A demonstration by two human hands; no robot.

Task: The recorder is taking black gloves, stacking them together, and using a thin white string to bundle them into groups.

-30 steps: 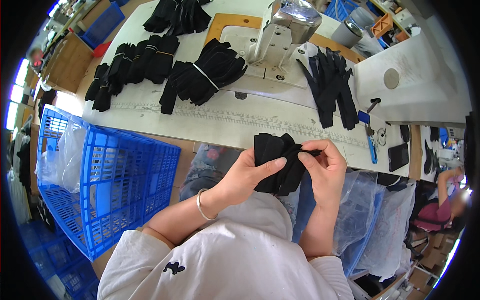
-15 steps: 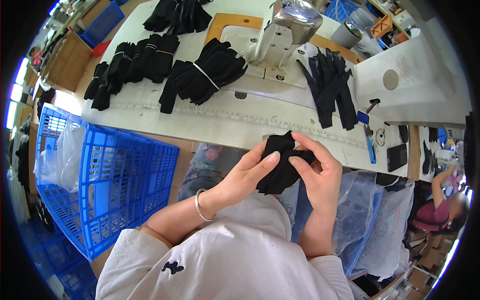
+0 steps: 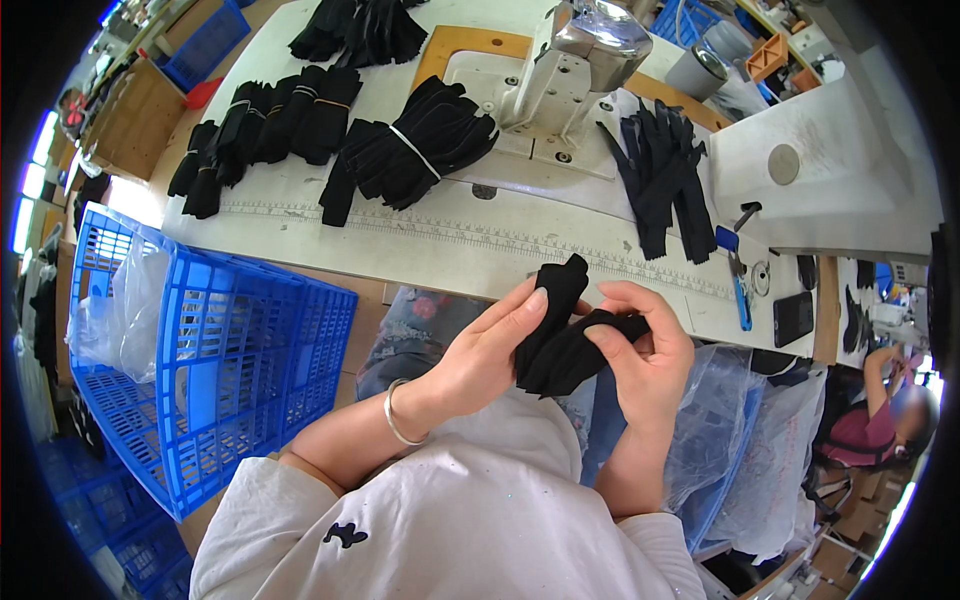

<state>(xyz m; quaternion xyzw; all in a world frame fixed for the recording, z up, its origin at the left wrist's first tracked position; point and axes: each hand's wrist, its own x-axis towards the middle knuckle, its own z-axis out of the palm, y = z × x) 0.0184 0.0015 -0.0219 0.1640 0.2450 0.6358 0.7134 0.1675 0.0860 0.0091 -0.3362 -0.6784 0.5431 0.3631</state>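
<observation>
A folded stack of black fabric strips (image 3: 560, 350) is held between my two hands, above my lap at the table's front edge. My left hand (image 3: 497, 345) grips its left part, the thumb lying along the upper piece. With thumb and fingers, my right hand (image 3: 645, 350) pinches a portion on the right, and a gap shows between the two parts at the top. Beyond them on the table lies a banded bundle of black strips (image 3: 415, 145). Loose black strips (image 3: 660, 185) lie to the right, beside the sewing machine (image 3: 570, 90).
More tied black bundles (image 3: 265, 120) lie at the table's left. A blue plastic crate (image 3: 250, 350) stands left of me. Blue-handled snips (image 3: 740, 290) and a black phone (image 3: 793, 318) rest on the table's right side. Clear plastic bags (image 3: 715, 430) hang at the right. Another person (image 3: 870, 420) sits far right.
The black strips have parted at the top: my right hand has moved slightly right and down with its portion, while my left hand keeps hold of the other.
</observation>
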